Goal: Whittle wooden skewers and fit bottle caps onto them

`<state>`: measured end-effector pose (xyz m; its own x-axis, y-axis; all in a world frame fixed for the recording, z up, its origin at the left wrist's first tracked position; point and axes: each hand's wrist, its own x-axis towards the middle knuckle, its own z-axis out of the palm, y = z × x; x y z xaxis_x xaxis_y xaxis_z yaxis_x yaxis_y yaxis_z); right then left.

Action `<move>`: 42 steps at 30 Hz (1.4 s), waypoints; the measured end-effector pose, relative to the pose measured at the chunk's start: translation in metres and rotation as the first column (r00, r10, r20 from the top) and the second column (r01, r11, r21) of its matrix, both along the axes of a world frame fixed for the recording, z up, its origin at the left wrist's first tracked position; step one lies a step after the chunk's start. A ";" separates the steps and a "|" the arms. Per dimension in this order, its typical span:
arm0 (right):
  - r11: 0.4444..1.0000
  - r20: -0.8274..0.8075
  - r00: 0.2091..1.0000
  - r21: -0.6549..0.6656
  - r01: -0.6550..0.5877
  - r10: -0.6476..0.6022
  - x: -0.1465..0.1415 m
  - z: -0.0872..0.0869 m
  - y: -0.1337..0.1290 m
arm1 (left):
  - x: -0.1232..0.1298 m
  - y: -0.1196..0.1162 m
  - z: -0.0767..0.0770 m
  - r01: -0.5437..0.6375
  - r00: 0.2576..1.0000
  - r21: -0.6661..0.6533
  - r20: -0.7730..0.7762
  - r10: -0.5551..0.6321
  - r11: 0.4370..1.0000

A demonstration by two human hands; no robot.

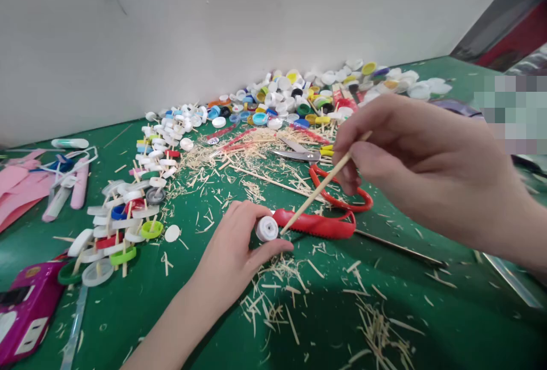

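Observation:
My left hand (241, 239) is closed around a small white bottle cap (267, 228), with the fingers behind it and the thumb below. A dark spot, like a small hole, shows in the middle of the cap. Between thumb and fingers, my right hand (397, 170) pinches a thin wooden stick (320, 187). The stick slants down to the left, its lower tip just right of the cap. I cannot tell whether they touch. Behind the tip lies a tool with a red handle (316, 224). Scissors (301, 155) with red and yellow handles rest beyond it.
Loose bottle caps (282, 88) are heaped along the wall. At left lie caps threaded on sticks (123, 216), a magenta device (32, 307) and pink sheets (21, 185). Wood shavings (256, 150) litter the green table (179, 324). A thin metal rod (401, 247) lies at right.

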<state>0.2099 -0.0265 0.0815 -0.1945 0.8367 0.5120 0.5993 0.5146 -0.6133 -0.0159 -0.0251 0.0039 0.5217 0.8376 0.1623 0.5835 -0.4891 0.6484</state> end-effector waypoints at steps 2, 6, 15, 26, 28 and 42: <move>0.999 0.002 1.000 0.020 -0.025 0.025 -0.001 -0.001 -0.003 | 0.000 -0.001 -0.002 0.006 1.000 0.022 0.019 -0.006 1.000; 0.997 0.040 0.998 0.065 -0.044 0.041 -0.004 -0.005 -0.006 | 0.000 -0.001 -0.003 0.014 0.999 0.071 0.046 -0.018 0.997; 0.997 0.064 0.997 0.054 -0.051 0.047 -0.004 -0.005 -0.005 | 0.000 -0.001 -0.004 0.006 1.000 0.143 0.018 -0.009 0.990; 0.997 0.095 0.994 0.052 -0.059 0.054 -0.003 -0.006 -0.007 | -0.001 0.000 -0.004 0.032 0.999 0.230 -0.009 -0.031 0.973; 0.995 0.124 0.990 0.067 -0.071 0.063 -0.002 -0.005 -0.007 | 0.000 0.000 -0.004 0.045 0.999 0.237 -0.013 -0.043 0.970; 0.941 0.297 0.899 -0.209 -0.267 0.322 0.024 0.003 -0.002 | -0.002 -0.003 -0.005 0.068 0.998 0.278 -0.036 -0.060 0.958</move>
<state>0.2335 -0.0281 0.0842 -0.5759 0.7802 0.2441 0.6139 0.6099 -0.5011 -0.0177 -0.0279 -0.0014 0.5802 0.7258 0.3697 0.5607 -0.6851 0.4651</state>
